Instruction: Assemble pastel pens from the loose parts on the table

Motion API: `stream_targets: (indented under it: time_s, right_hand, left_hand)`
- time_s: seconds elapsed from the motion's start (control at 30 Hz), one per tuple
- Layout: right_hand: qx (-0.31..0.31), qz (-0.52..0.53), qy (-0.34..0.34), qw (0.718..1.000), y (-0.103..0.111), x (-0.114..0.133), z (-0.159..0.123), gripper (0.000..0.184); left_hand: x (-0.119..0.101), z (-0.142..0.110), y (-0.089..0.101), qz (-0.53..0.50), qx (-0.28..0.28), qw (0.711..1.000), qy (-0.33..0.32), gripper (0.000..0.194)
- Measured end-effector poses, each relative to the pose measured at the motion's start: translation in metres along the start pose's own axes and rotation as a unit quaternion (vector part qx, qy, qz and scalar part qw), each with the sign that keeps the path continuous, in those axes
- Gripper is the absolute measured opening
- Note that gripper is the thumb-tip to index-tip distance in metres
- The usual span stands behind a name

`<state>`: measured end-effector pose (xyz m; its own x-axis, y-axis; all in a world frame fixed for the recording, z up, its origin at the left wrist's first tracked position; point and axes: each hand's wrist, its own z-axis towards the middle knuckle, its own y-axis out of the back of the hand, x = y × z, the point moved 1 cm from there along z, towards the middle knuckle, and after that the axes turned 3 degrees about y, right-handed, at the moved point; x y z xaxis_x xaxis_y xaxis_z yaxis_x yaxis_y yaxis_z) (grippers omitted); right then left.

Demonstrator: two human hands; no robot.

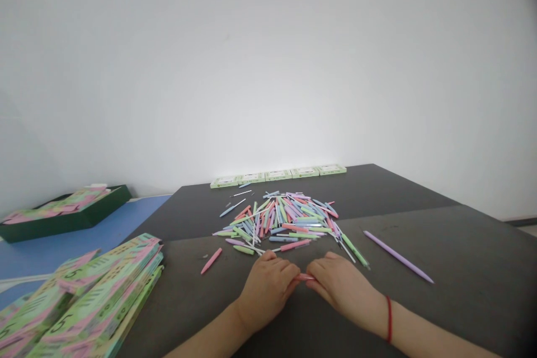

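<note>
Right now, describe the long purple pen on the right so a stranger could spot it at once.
On the dark grey table, find the heap of pastel plastic pens and parts. To its right, beyond the right hand, a long, slim, light-purple pen lies slantwise. It lies by itself, while the other purple pieces are in or beside the heap.

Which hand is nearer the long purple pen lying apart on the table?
Right. The right hand is just left of the long purple pen; the left hand is farther left, beyond the right hand.
</note>
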<state>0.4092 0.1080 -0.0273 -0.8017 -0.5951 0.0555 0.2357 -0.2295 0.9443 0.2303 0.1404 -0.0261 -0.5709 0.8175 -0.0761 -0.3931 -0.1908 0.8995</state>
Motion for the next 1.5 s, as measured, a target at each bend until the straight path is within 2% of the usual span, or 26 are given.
stream_targets:
  time_s: [0.17, 0.33, 0.47, 0.53, 0.63, 0.77, 0.83, 0.97, 1.13, 1.3, 1.5]
  right_hand:
    - [-0.011, -0.049, 0.02, 0.999, 0.005, 0.001, 0.003, 0.011]
    - [0.001, 0.0, -0.002, 1.0, -0.002, -0.001, 0.002, 0.017]
    - [0.009, 0.005, -0.024, 1.0, -0.002, -0.002, -0.001, 0.022]
    - [0.016, -0.003, -0.041, 0.999, 0.002, -0.004, -0.002, 0.022]
    - [0.031, -0.012, -0.096, 0.995, 0.01, -0.016, -0.003, 0.021]
    - [0.003, 0.013, -0.149, 0.989, 0.022, -0.042, -0.003, 0.025]
    - [-0.024, 0.03, -0.134, 0.99, 0.028, -0.054, -0.003, 0.023]
    - [-0.05, 0.02, -0.047, 0.997, 0.039, -0.068, -0.007, 0.011]
    - [0.007, -0.042, 0.046, 0.998, 0.043, -0.077, -0.028, 0.018]
    - [0.036, -0.057, 0.029, 0.997, 0.042, -0.09, -0.051, 0.022]
    - [0.013, -0.047, 0.016, 0.999, 0.031, -0.099, -0.066, 0.024]
  left_hand:
    - [0.0, 0.0, 0.002, 0.0, 0.0, 1.0, 0.002, 0.018]
    - [-0.001, 0.0, 0.001, 0.006, 0.004, 1.0, -0.005, 0.021]
    - [0.0, 0.0, 0.001, -0.008, 0.036, 0.999, 0.008, 0.017]
    - [0.005, 0.002, 0.005, -0.012, 0.047, 0.998, 0.034, 0.012]
    - [0.019, 0.005, 0.017, 0.008, 0.057, 0.992, 0.108, 0.03]
    - [0.041, 0.009, 0.037, 0.061, 0.112, 0.977, 0.173, 0.015]
    - [0.052, 0.007, 0.044, 0.102, 0.138, 0.966, 0.195, 0.015]
    - [0.066, 0.001, 0.05, 0.154, 0.163, 0.948, 0.228, 0.022]
    - [0.07, -0.003, 0.049, 0.169, 0.183, 0.935, 0.252, 0.029]
    - [0.073, -0.005, 0.05, 0.171, 0.196, 0.929, 0.264, 0.028]
    - [0.076, -0.007, 0.045, 0.165, 0.203, 0.932, 0.251, 0.023]
